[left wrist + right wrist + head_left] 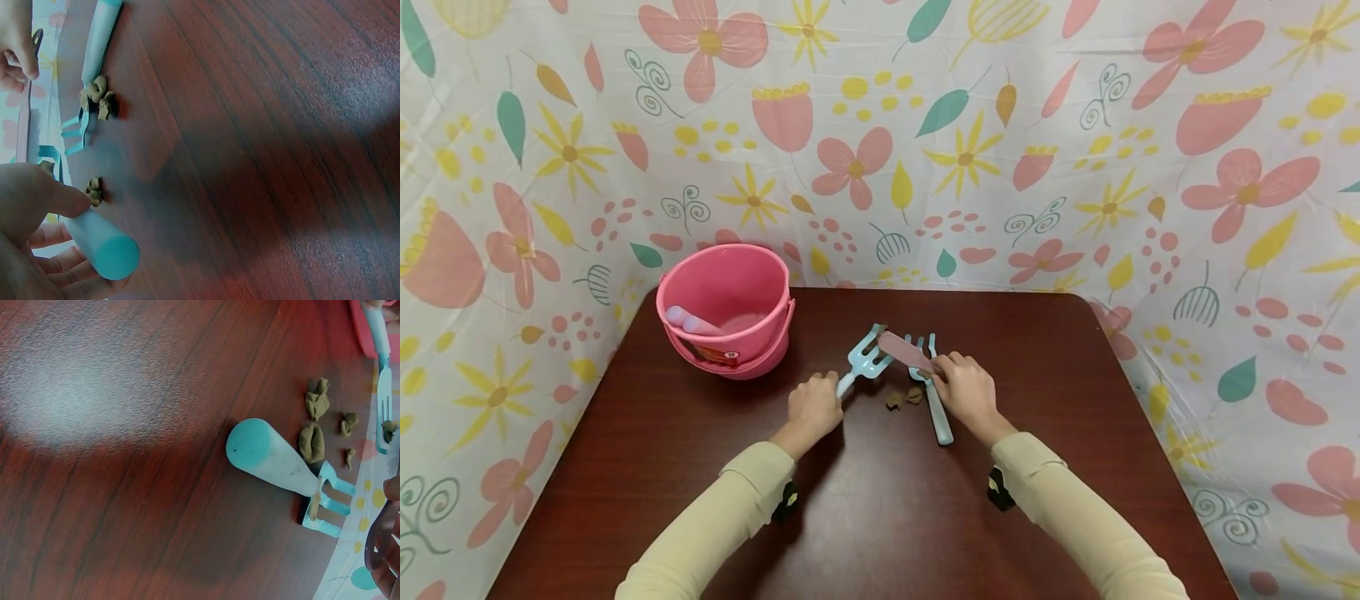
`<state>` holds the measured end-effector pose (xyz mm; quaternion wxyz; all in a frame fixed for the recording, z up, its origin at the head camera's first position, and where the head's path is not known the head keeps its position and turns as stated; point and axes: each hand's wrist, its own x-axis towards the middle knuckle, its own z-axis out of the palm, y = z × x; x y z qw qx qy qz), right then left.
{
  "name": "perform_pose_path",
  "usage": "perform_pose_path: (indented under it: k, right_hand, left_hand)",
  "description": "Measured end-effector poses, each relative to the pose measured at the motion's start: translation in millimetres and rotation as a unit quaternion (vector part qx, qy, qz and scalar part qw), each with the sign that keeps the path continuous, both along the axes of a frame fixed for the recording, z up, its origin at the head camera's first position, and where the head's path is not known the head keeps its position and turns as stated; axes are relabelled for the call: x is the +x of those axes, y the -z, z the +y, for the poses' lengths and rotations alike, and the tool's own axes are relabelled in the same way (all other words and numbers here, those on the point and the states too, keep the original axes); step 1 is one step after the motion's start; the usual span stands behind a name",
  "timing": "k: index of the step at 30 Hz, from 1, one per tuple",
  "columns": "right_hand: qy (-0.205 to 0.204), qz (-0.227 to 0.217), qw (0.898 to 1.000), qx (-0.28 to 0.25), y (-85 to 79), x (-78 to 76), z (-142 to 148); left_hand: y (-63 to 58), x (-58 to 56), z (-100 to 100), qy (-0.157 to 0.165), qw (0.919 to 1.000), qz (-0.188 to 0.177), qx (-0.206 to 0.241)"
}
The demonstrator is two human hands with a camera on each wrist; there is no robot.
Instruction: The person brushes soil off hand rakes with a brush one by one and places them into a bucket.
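Observation:
My left hand point(816, 408) grips the white handle of a light-blue hand fork point(867, 360), held up off the table with a brown clay-like bit on its tines. My right hand point(968, 387) holds a pink brush point(904, 350) by its handle. The brush's pale bristles point(35, 128) show in the left wrist view, turned toward the fork; whether they touch it I cannot tell. A second hand fork point(938, 417) lies on the table beside the right hand. Crumbly brown lumps point(311, 442) are scattered near it, and a bit clings to its head.
A pink bucket point(760, 358) stands at the back left of the dark wooden table point(880, 517), with pale purple handles point(688, 321) inside it. A flower-print curtain point(865, 108) hangs behind and along the sides.

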<state>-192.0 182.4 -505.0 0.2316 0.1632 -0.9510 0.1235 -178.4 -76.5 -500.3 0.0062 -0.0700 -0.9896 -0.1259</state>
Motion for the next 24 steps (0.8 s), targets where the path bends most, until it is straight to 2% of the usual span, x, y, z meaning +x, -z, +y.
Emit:
perform_pose_path:
  k: [14, 24]
  right_hand:
    - [-0.007, -0.007, 1.000, 0.003, 3.0, 8.7, 9.2]
    - [0.000, -0.031, 0.999, 0.021, 7.7, 12.6, 19.5]
  left_hand:
    - [-3.0, -4.8, -7.8, -0.015, 0.9998, -0.009, 0.005]
    - [-3.3, -6.9, -12.9, -0.015, 0.9998, -0.003, 0.009]
